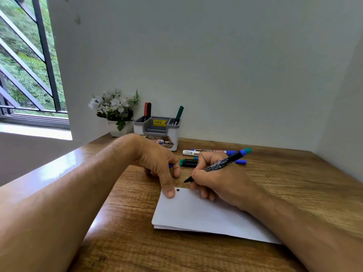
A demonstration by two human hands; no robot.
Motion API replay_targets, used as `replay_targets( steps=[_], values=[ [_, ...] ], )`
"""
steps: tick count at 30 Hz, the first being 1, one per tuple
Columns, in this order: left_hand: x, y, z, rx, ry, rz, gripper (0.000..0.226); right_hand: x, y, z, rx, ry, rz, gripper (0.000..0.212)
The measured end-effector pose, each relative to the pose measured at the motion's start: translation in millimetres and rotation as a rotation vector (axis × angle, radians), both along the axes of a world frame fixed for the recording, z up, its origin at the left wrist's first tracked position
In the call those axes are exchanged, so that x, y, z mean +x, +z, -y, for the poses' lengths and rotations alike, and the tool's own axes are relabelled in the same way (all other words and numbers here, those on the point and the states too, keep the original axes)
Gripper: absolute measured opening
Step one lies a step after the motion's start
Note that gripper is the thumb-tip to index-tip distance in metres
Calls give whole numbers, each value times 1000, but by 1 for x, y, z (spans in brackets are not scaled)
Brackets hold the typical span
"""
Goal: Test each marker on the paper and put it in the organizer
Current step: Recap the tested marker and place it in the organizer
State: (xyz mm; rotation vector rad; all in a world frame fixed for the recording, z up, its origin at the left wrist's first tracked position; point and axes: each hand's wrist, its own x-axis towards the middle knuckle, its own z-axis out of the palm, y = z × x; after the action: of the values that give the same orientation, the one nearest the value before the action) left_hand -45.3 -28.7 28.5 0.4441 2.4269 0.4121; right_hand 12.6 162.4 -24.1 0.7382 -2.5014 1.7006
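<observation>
My right hand (218,185) grips a black marker (222,164) with a blue-green end, its uncapped tip hovering just above the far edge of the white paper (198,214). A small dark dot (178,190) marks the paper's far left corner. My left hand (159,163) presses its thumb on that corner and holds a blue cap (170,165) in its curled fingers. Several loose markers (208,153) lie on the table behind my hands. The grey-and-white organizer (157,132) at the wall holds a red and a black marker (147,110) and a green marker (179,114).
A white pot of white flowers (115,110) stands left of the organizer. The wooden table (294,185) meets walls at the back and right. A barred window (25,65) lies to the left, beyond the table's left edge.
</observation>
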Motion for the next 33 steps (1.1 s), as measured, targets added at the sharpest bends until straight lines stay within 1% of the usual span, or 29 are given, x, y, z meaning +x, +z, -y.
replay_targets(
  steps=[1, 3, 5, 7, 10, 16, 23, 27, 33],
  values=[
    [0, 0, -2, -29, -12, -27, 42, 1, 1, 1, 21, -6, -17, 19],
    [1, -2, -5, -71, -28, -64, 45, 4, 3, 3, 56, -23, -53, 19],
    [0, -2, -6, -73, -29, -68, 47, 4, 3, 5, 127, -54, -84, 17],
    [0, -2, -6, -63, -26, -62, 47, 3, 3, 6, 172, -72, -94, 21],
    [0, -3, -6, -64, -23, -68, 49, 3, 4, 7, 176, -54, -64, 21],
    [-1, -3, -6, -57, -20, -56, 45, -1, 2, 9, 195, -36, -34, 13],
    [-1, -4, -8, -76, -21, -61, 45, -2, 2, 8, 194, -22, -25, 14],
    [-1, -4, -8, -79, -18, -60, 45, -5, 1, 7, 214, -59, -57, 21],
    [-2, -5, -8, -72, -11, -54, 48, -4, 0, 8, 189, -53, -52, 14]
  ],
)
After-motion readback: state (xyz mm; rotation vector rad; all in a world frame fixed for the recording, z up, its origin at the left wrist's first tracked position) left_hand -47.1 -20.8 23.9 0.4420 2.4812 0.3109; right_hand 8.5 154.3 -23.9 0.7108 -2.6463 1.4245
